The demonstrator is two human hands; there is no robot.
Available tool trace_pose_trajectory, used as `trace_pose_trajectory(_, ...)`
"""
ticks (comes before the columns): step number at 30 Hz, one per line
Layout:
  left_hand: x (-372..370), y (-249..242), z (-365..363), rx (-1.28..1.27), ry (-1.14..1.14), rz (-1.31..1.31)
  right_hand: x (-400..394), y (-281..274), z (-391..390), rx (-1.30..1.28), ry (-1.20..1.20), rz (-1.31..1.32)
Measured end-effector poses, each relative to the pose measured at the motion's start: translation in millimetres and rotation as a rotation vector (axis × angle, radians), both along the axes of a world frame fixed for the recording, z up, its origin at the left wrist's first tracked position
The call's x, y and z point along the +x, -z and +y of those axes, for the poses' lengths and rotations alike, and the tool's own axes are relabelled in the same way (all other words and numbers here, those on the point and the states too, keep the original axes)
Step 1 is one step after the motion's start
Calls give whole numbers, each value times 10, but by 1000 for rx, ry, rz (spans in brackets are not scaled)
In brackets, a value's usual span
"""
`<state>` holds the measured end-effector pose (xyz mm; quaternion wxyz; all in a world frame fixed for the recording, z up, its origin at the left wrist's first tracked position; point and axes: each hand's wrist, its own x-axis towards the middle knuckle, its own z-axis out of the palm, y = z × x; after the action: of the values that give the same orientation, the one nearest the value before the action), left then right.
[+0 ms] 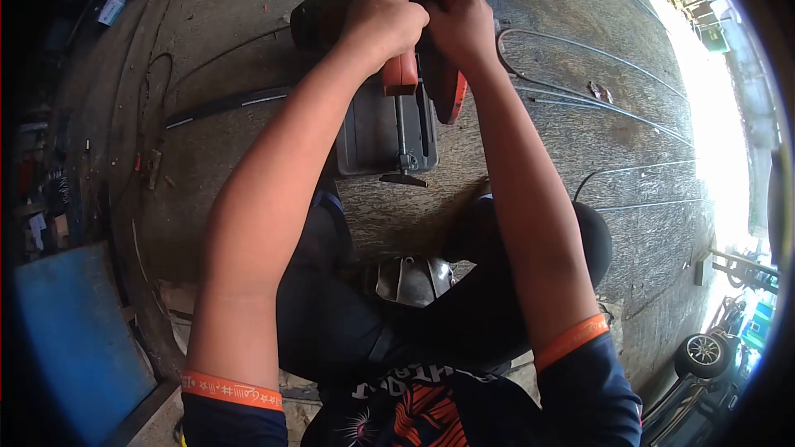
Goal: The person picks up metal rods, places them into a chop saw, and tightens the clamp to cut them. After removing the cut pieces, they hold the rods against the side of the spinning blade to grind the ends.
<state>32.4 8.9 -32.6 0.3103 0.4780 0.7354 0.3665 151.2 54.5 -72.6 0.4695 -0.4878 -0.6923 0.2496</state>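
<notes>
A chop saw with a dark base (362,136) stands on the floor in front of me. My left hand (385,21) is closed around its red handle (400,74), near the top. At the saw's right side, my right hand (460,23) grips the red blade guard (451,99), its fingers curled over the edge and partly hidden. Below the handle runs a metal vise screw (402,124) with a dark crank (404,180) at its near end. The dark motor housing (310,23) sticks out to the left, behind my left hand.
Thin metal rods (596,103) lie on the worn floor at the right, one bent into a loop. A dark flat bar (228,108) lies left of the saw. A metal piece (411,280) sits between my legs. A blue panel (83,339) is at lower left, a car wheel (704,353) at lower right.
</notes>
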Motion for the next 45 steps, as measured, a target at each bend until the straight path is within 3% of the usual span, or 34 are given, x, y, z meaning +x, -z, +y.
trace_pose_trajectory(1, -15, 28, 32, 12, -3, -4, -18, 12, 30, -3, 40, -170)
trace_pose_trajectory(2, -16, 12, 34, 17, -2, -12, -16, 38, 27, 6, 39, -173)
trace_pose_trajectory(6, 42, -137, -149, -20, -5, -60, 0, 146, -52, -64, 126, -63)
trace_pose_trajectory(8, 29, 129, -134, 65, -71, -51, 28, 181, -133, -118, 138, -17)
trace_pose_trajectory(10, 56, 160, -257, -19, -26, -352, 70, 201, -196, -149, 84, -61)
trace_pose_trajectory(19, 57, 435, -349, 6, -28, -32, 118, 385, -364, -179, 52, 61)
trace_pose_trajectory(28, 150, 516, -573, 44, -21, -103, 136, 477, -568, -148, 53, 89)
trace_pose_trajectory(37, 187, 1082, -607, 169, -136, 78, 169, 666, -702, -158, 53, 109)
trace_pose_trajectory(45, 320, 719, -863, -11, -172, -31, 173, 728, -792, -140, 64, 122)
